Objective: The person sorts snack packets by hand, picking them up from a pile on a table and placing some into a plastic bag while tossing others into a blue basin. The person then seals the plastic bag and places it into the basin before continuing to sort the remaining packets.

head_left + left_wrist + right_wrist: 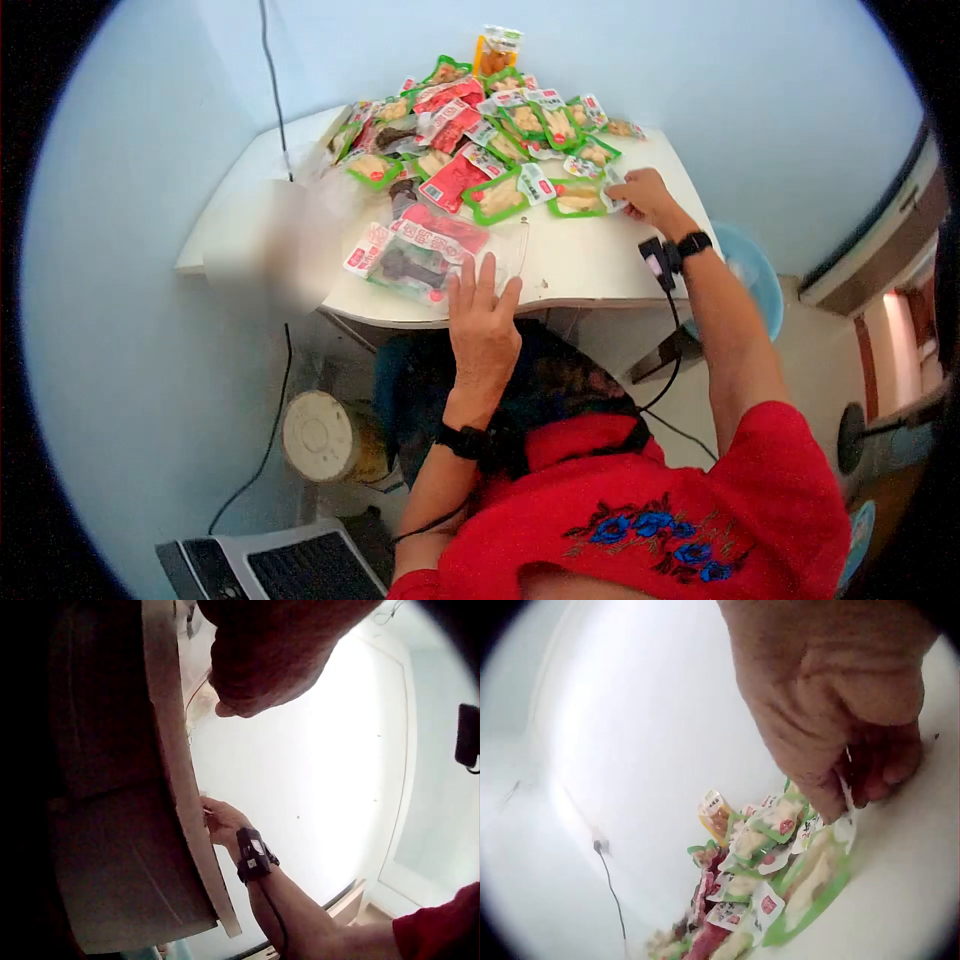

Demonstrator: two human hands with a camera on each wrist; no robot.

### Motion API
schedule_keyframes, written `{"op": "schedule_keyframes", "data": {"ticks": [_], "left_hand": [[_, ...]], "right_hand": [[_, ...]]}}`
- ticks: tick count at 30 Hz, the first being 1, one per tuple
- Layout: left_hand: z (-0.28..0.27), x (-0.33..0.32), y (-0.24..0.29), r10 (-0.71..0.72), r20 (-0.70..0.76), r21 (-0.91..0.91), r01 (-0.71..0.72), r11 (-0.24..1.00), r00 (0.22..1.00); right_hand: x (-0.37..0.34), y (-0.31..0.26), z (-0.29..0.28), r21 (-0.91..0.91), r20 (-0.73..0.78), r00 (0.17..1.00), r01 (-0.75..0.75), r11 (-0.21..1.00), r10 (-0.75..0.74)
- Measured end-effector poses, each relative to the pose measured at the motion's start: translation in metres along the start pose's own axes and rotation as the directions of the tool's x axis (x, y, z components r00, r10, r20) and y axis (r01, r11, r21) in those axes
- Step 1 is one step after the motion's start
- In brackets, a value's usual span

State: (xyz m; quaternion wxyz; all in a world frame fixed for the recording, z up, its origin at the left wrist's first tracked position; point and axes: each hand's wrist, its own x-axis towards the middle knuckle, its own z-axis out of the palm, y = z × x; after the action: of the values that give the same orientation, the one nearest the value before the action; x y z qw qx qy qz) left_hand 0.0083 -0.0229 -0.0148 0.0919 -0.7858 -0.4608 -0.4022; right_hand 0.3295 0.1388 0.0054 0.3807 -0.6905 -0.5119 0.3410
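Observation:
My left hand [483,330] lies at the table's front edge, fingers straight and spread. Its fingertips rest on the end of a clear packet [408,266] holding a dark piece of meat. Farther right, my right hand [652,200] pinches the white end of a green-edged packet [578,198] with pale food inside. In the right wrist view, thumb and fingers close on that packet's [814,881] corner. Beside it lies another green-edged packet [497,198], with a red packet [458,178] to the left. The left wrist view shows the left hand [274,664] as a dark shape over the tabletop.
A heap of green, red and clear packets [450,125] covers the back of the white table [590,265]; an orange pouch [497,50] stands behind. A blurred pale shape [285,240] overlaps the left side. A blue basin [752,280] and a lidded bucket [318,436] stand below.

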Motion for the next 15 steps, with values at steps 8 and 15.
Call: {"op": "schedule_keyframes", "data": {"ticks": [8, 15], "left_hand": [[0.003, -0.002, -0.006, -0.032, -0.025, -0.075, 0.03, 0.997, 0.999], [-0.003, 0.001, 0.003, -0.052, -0.049, -0.086, 0.048, 0.995, 0.997]], "right_hand": [[-0.091, -0.03, -0.004, 0.393, 0.15, 0.987, -0.105, 0.914, 0.049], [-0.162, -0.026, -0.011, 0.66, 0.259, 0.966, -0.165, 0.733, -0.015]]}}
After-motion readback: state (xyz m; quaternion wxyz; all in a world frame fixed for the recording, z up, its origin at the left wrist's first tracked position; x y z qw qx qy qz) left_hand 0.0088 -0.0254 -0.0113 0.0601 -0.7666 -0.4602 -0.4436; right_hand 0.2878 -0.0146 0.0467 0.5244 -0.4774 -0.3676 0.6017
